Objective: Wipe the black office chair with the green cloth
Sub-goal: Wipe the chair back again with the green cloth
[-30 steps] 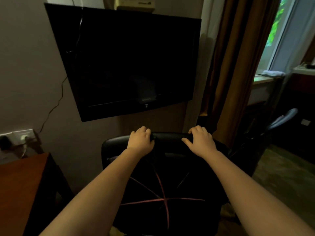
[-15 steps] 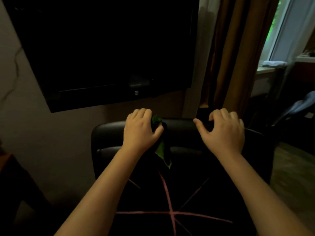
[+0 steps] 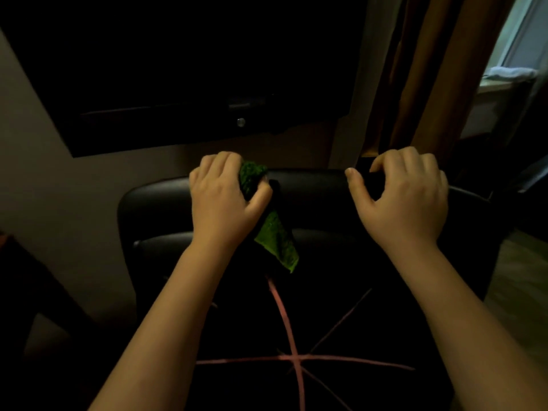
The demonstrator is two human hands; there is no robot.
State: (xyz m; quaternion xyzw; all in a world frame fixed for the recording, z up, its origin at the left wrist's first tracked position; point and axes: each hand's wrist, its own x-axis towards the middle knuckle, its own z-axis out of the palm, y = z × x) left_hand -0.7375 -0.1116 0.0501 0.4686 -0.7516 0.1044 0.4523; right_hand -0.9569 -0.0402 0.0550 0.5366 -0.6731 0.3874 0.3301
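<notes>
The black office chair (image 3: pixel 308 185) faces away from me, its padded top edge running across the middle of the head view. My left hand (image 3: pixel 225 200) grips the green cloth (image 3: pixel 275 235) against the top edge at its left part; a corner of the cloth hangs down over the backrest. My right hand (image 3: pixel 406 194) rests on the right part of the top edge, fingers curled over it and thumb stretched left along the padding. Pink seam lines cross the dark lower surface of the chair.
A large dark television (image 3: pixel 178 69) hangs on the wall right behind the chair. Brown curtains (image 3: pixel 415 69) hang at the right, with a window sill (image 3: pixel 510 75) beyond. A dark table edge (image 3: pixel 17 262) shows at the left. Floor (image 3: pixel 519 277) lies right of the chair.
The view has closed in on the chair. The green cloth, hidden a second ago, now shows under my left hand with its corner hanging lower. My right hand has shifted right along the top edge.
</notes>
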